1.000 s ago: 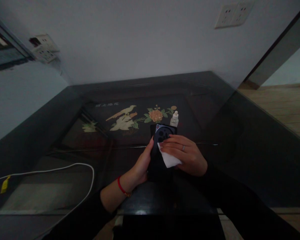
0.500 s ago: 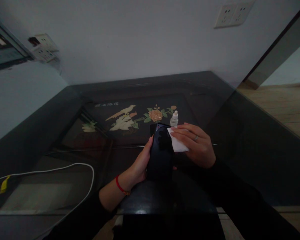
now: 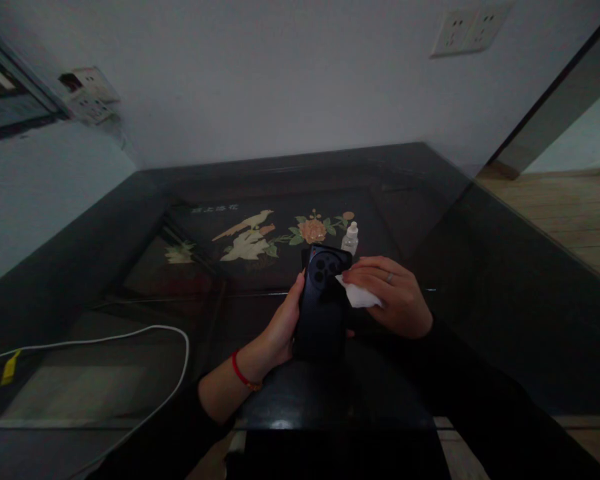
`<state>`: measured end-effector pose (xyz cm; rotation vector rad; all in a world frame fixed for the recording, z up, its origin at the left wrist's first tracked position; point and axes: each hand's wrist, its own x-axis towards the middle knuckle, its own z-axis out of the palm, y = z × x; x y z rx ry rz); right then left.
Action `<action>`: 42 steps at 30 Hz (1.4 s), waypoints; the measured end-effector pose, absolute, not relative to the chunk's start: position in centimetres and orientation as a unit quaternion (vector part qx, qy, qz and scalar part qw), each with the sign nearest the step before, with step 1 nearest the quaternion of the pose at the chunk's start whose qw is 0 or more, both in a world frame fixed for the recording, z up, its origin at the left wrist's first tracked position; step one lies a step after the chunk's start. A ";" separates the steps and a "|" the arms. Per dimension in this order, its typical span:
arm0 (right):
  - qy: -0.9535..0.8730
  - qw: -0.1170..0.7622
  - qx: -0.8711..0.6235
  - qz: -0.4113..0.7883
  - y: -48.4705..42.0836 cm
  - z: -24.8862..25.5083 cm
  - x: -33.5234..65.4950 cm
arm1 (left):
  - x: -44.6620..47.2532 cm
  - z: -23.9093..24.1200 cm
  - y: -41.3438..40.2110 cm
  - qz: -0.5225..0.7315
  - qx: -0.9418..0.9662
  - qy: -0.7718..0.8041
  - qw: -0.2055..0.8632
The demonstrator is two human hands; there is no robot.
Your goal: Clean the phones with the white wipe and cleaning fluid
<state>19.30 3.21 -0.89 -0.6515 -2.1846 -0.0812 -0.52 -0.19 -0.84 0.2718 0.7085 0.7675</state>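
Observation:
My left hand (image 3: 283, 327) is wrapped round a dark smartphone (image 3: 320, 323), its back and round camera block turned up towards me. The thumb lies along the phone's left edge, and a fingertip shows at its right edge. In my right hand (image 3: 393, 293) a white wipe (image 3: 361, 296) is pinched, its corner at the right side of the camera block. Just beyond the phone's top right corner stands a small clear bottle (image 3: 350, 239) with a white cap.
The glossy dark table (image 3: 480, 300) bears a bird-and-flower picture (image 3: 250, 243). A white cable (image 3: 155, 327) with a yellow tag (image 3: 10, 368) curves across the left. Wall sockets (image 3: 473, 30) are at the upper right, and a power adapter (image 3: 87, 105) is at the upper left.
My right hand has drawn the wipe slightly down, and the wipe looks more bunched. More of the camera block now shows. The left hand holds the phone in nearly the same place.

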 end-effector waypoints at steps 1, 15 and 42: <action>-0.863 0.425 -0.271 -0.031 3.2 -0.9 19.4 | -0.5 -0.9 -0.2 0.364 0.132 0.329 0.861; -0.858 0.438 -0.265 -0.035 2.5 -1.4 17.7 | 0.2 -0.9 -0.9 0.326 0.103 0.350 0.872; -0.888 0.387 -0.234 -0.081 2.9 -1.0 18.7 | 0.0 -0.6 -0.1 0.377 0.126 0.380 0.835</action>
